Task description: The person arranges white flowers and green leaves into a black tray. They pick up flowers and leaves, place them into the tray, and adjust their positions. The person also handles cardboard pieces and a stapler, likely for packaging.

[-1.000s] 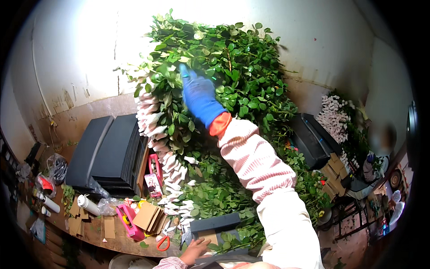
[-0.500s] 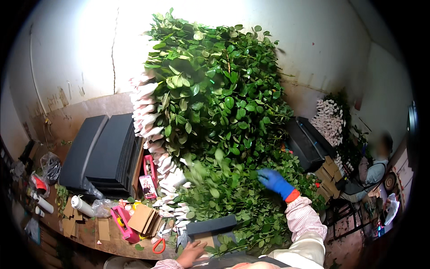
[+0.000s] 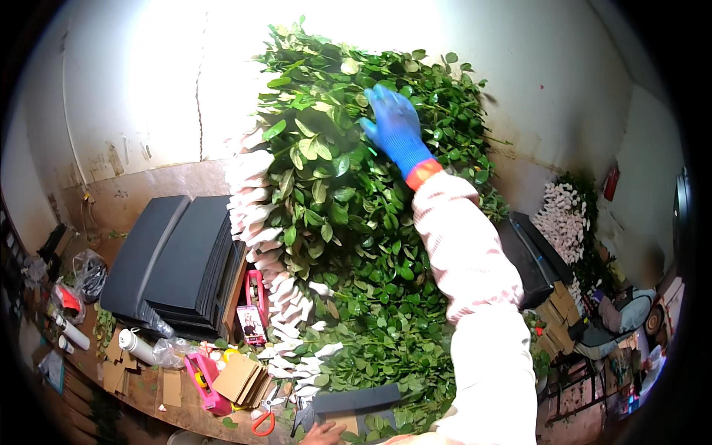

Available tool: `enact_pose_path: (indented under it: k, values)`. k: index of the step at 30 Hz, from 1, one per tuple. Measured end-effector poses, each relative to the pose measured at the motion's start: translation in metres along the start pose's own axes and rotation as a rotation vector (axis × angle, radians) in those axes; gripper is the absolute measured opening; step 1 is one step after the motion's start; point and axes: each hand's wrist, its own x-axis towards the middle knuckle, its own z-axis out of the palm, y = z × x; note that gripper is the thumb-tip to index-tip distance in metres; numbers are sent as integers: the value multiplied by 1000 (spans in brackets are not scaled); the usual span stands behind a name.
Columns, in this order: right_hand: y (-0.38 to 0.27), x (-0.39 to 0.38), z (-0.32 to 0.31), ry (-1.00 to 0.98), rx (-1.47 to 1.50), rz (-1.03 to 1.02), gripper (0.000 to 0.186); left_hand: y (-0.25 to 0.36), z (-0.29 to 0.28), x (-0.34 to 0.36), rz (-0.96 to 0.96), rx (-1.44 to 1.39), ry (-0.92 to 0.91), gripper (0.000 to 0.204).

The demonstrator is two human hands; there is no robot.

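Note:
A tall heap of leafy green flower stems (image 3: 415, 245) rises against the wall, their heads in white sleeves (image 3: 252, 196) along its left side. My right hand (image 3: 394, 122), in a blue glove with a red cuff, reaches over the upper part of the heap; its fingers are apart over the leaves and no stem shows in them. At the lower edge my bare left hand (image 3: 322, 434) lies with fingers stretched out by a piece of brown cardboard (image 3: 345, 424) and a dark grey padded block (image 3: 356, 400). Red-handled scissors (image 3: 263, 423) lie to its left.
Stacked dark grey boards (image 3: 189, 256) stand on the left. Nearer are a pink tape dispenser (image 3: 208, 382), cardboard pieces (image 3: 243, 378), a white bottle (image 3: 137, 346) and a phone (image 3: 251, 324). At right sits another person (image 3: 630, 311) beside more white-sleeved flowers (image 3: 561, 222).
My right hand has swung up and left from the lower stems to the top of the heap. The left hand stays low, and the view has shifted slightly.

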Motion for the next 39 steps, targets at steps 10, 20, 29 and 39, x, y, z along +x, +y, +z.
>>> enact_pose_path:
  k: [10,20,29,39]
  values:
    - [-17,24,76,-240,-152,151,33,3,9,-13,45,-80,-54,39]
    - [-3,4,18,-372,-101,79,32,55,-15,-25,258,186,-68,36]
    - [7,49,-28,-511,-256,69,22,2,-15,-8,160,479,-60,54]
    - [4,-17,-58,19,67,-111,31,75,-38,-22,263,520,-172,45]
